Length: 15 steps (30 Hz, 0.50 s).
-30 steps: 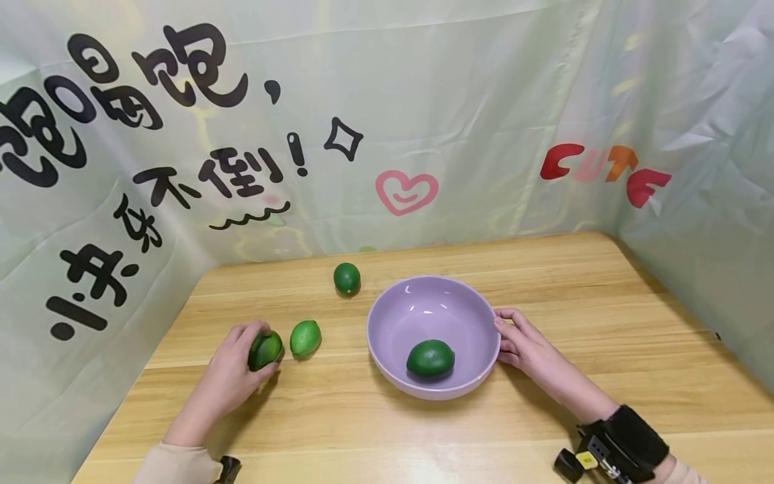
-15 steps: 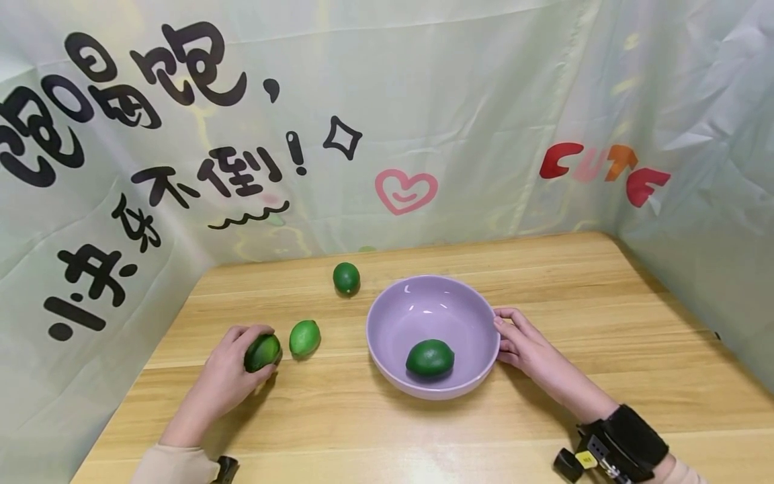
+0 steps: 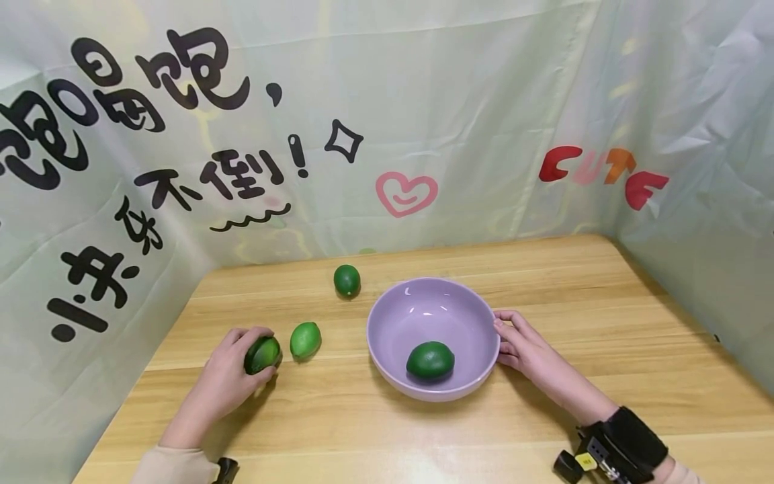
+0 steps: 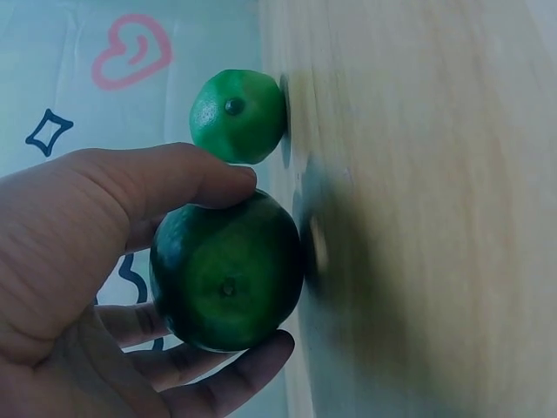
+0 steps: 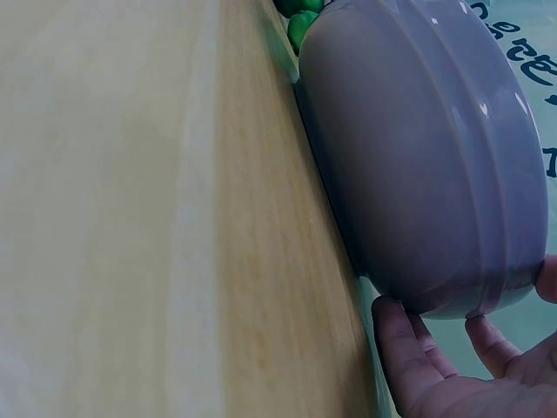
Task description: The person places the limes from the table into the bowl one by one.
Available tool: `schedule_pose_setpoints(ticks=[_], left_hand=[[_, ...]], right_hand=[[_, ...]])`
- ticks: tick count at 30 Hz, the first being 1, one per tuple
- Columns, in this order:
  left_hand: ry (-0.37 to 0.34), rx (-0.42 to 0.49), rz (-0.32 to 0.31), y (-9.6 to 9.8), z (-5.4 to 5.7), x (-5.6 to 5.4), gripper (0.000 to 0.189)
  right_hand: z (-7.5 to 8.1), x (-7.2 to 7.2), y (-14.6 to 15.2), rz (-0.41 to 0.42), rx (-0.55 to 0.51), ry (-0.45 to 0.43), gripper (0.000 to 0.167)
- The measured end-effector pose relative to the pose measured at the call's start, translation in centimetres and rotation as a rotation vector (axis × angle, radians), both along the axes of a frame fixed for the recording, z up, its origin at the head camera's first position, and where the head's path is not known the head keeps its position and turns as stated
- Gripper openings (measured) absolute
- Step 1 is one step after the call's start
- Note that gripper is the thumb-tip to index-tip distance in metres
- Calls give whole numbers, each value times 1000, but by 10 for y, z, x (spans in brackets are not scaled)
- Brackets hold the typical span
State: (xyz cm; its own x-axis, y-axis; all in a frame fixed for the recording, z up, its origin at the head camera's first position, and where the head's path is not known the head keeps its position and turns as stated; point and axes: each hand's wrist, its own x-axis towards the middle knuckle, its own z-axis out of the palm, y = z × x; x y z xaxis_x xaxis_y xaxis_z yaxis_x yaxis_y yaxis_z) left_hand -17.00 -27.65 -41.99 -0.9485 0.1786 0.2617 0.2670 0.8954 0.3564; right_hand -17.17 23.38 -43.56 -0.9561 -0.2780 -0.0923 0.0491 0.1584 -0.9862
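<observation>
My left hand grips a dark green lime at the left of the table, thumb on one side and fingers on the other. In the left wrist view that lime shows its blunt end, close over the wood. Just right of it lies a lighter green lime. On the right, my right hand holds the side of a glossy purple bowl. The right wrist view has its fingertips against the outer wall of the bowl, thumb near the rim. Inside the bowl sits another dark green lime.
A further dark green lime lies near the back of the wooden table. A pale printed curtain rises along the back and both sides. The right wrist carries a black strap with a small device.
My left hand has shifted slightly left and toward me, still gripping its lime. The right hand and the bowl have stayed in place.
</observation>
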Motion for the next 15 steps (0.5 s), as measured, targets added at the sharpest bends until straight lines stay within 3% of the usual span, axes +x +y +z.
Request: schedule_pose_setpoints(ticks=[15], left_hand=[[0,9,10,-1,0,0,57]], right_hand=[[0,0,0,0,-10,-8,57]])
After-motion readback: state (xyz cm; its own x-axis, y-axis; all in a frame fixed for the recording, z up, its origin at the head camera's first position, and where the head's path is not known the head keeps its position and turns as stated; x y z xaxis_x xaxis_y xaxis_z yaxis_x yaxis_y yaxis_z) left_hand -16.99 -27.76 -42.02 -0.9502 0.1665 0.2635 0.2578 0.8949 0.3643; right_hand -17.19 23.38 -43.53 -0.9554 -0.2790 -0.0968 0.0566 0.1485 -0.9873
